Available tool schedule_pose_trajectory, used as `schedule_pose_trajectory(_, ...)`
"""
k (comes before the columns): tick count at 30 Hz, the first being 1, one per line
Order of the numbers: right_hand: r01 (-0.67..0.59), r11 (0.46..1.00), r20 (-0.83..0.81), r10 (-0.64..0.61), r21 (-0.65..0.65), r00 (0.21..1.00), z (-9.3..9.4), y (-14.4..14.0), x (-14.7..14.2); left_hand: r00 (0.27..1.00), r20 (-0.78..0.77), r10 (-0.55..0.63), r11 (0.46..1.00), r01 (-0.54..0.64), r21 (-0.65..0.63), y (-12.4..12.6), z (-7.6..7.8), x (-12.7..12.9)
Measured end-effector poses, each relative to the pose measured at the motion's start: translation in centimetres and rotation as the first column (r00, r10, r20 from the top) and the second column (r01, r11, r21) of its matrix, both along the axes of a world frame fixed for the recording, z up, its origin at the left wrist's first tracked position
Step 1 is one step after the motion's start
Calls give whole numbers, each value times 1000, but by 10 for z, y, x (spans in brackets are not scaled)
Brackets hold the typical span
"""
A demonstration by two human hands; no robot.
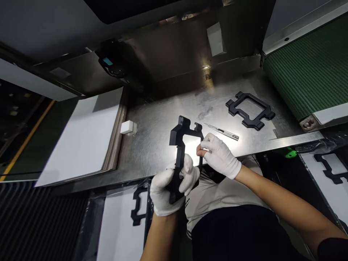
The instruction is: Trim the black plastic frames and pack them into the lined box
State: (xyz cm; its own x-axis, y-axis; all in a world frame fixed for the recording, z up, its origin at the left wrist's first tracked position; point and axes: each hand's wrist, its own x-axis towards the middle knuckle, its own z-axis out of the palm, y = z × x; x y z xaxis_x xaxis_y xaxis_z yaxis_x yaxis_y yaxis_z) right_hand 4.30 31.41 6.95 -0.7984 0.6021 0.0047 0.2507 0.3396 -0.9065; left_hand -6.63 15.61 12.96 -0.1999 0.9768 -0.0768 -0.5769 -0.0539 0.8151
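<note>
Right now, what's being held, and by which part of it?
A black frame, by its lower end, in the left hand. The right hand has fingertips at the frame's right bar; whether they grip is unclear.

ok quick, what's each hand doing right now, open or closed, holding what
Left hand: closed, holding a black frame.
Right hand: closed, at the frame's side; whether it grips it cannot be told.

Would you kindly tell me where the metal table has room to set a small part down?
The metal table is bare between the white block and the held frame, and beyond the knife, left of the flat-lying frame. It is crowded around the right hand, with the held frame and knife close by.
</note>
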Motion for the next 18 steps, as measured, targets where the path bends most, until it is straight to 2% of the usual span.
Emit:
schedule_pose_trajectory(3, 89, 982, -185, -119, -167, 975, -5, 1, 7, 1000, 27, 7, 998, -8, 58, -4, 3, 2)
schedule_pose_trajectory(5, 183, 955, -230, -237, -235, 944, -7, 4, 14, 999, 38, 19, 995, -22, 92, -7, 5, 3)
schedule_pose_trajectory(7, 300, 921, -217, -355, -248, 909, -8, 5, 21, 999, 45, 29, 992, -34, 123, -11, 7, 6)
schedule_pose_trajectory(9, 384, 902, -201, -421, -198, 885, -8, 4, 27, 997, 58, 50, 989, -57, 139, -14, 8, 10)
schedule_pose_trajectory(11, 402, 904, -210, -426, -148, 880, -7, -2, 34, 995, 69, 71, 985, -81, 154, -19, 10, 17)
schedule_pose_trajectory(14, 357, 921, -232, -386, -157, 893, 3, -17, 45, 993, 42, 112, 980, -117, 158, -28, 11, 31)
schedule_pose_trajectory(18, 199, 960, -283, -250, -196, 926, 31, -42, 62, 967, -157, 201, 979, -192, 72, -43, 15, 54)
